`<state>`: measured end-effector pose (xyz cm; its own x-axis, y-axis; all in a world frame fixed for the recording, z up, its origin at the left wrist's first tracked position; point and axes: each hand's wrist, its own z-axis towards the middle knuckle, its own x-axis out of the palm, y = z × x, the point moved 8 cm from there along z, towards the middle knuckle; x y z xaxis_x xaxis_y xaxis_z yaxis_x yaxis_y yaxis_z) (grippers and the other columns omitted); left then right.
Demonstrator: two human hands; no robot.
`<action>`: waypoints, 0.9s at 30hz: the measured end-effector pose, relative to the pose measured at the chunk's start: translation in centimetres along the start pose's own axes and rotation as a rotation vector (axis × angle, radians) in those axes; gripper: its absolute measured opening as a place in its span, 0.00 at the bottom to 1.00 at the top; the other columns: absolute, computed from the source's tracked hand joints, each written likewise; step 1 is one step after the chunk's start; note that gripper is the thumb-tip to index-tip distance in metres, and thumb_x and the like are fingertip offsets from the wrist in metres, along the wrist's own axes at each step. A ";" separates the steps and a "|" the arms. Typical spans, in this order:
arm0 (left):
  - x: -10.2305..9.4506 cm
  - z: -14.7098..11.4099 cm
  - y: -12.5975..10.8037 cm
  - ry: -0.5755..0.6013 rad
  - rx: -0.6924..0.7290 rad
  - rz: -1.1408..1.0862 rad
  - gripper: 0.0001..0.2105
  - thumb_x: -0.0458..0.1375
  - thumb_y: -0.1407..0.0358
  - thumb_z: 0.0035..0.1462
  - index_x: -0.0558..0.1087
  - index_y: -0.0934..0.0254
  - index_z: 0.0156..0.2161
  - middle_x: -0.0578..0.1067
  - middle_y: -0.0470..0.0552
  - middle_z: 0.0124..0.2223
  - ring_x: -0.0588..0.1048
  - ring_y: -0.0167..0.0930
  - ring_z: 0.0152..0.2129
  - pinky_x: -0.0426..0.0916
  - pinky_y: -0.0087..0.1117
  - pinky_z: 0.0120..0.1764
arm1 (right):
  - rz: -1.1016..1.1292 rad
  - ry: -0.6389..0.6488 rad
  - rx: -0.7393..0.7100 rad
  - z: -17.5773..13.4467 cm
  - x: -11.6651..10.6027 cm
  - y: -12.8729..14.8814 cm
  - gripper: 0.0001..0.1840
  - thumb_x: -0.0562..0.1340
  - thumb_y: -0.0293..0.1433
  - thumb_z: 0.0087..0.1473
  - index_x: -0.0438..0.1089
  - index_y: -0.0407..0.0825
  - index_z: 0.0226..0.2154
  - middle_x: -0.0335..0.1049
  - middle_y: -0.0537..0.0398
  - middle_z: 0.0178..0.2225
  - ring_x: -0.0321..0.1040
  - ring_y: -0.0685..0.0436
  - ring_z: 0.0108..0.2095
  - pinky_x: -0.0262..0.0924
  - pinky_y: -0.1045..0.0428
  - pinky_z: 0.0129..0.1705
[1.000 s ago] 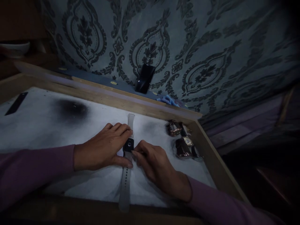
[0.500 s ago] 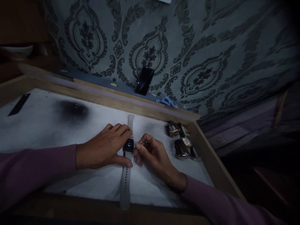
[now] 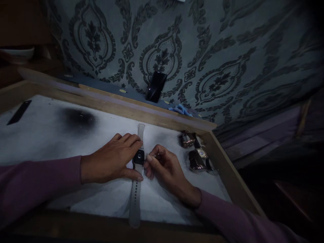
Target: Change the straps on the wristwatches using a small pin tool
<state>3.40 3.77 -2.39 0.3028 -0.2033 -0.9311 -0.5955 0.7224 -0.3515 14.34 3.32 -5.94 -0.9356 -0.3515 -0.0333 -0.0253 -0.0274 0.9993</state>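
In the middle of the bench point(image 3: 113, 202), the left hand point(image 3: 111, 161) lies half spread across the watch point(image 3: 139, 157), its fingertips beside the upper strap point(image 3: 141, 131) and its thumb on the lower strap point(image 3: 135, 202), just below the dark case; it seems to press rather than grip. The right hand point(image 3: 164, 167) is drawn into a pinch just beside the case's right edge. A faint glint shows near its fingertips, but the light is too dim to tell whether it holds anything or touches the case. So the watch sits between the two hands, flat, its strap unfastened and laid out lengthwise, the lower end reaching the near rim. The handling looks to be midway: the unfastening is done, while the work at the side of the case appears unfinished; whether each strap is joined to the case cannot be told. Farther out, other watches point(image 3: 196, 160) stand bunched to the right, well apart from the hands, and a dark strip point(image 3: 19, 112) lies far left. Beyond the wooden rim point(image 3: 113, 109), a phone point(image 3: 156, 86) leans against the patterned wall point(image 3: 164, 33), near a blue cloth point(image 3: 181, 109).
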 end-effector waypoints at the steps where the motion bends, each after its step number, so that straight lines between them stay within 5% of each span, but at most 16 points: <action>1: 0.0 0.0 0.0 0.005 0.000 0.004 0.29 0.62 0.47 0.53 0.65 0.66 0.51 0.68 0.56 0.51 0.67 0.41 0.47 0.61 0.40 0.45 | -0.017 -0.001 -0.006 -0.1 0.0 0.1 0.15 0.62 0.41 0.58 0.60 0.49 0.30 0.70 0.59 0.23 0.66 0.54 0.19 0.62 0.58 0.20; 15: 0.0 0.0 0.0 -0.003 0.003 0.005 0.27 0.64 0.48 0.51 0.65 0.66 0.48 0.68 0.57 0.51 0.67 0.41 0.46 0.61 0.40 0.45 | -0.836 0.075 -0.513 -1.6 2.3 4.6 0.08 0.53 0.25 0.62 0.58 0.50 0.30 0.64 0.59 0.24 0.61 0.51 0.22 0.56 0.55 0.24; 19: 0.0 0.0 0.0 0.002 0.000 -0.007 0.27 0.64 0.48 0.51 0.66 0.66 0.48 0.69 0.56 0.50 0.67 0.41 0.45 0.61 0.40 0.44 | -0.791 0.077 -0.468 -1.4 2.2 4.3 0.08 0.54 0.25 0.61 0.58 0.50 0.30 0.64 0.59 0.23 0.61 0.51 0.21 0.57 0.55 0.24; 27: -0.1 0.0 0.0 0.017 -0.008 0.004 0.27 0.64 0.49 0.52 0.65 0.67 0.49 0.68 0.57 0.51 0.67 0.41 0.46 0.61 0.40 0.45 | -0.313 0.010 -0.155 -0.5 0.6 1.6 0.12 0.55 0.36 0.63 0.59 0.49 0.29 0.66 0.60 0.19 0.63 0.53 0.18 0.60 0.57 0.20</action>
<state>3.36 3.78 -2.32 0.2877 -0.2120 -0.9340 -0.6024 0.7180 -0.3486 13.90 2.63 -4.33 -0.8872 -0.3129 -0.3390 -0.2564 -0.2766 0.9262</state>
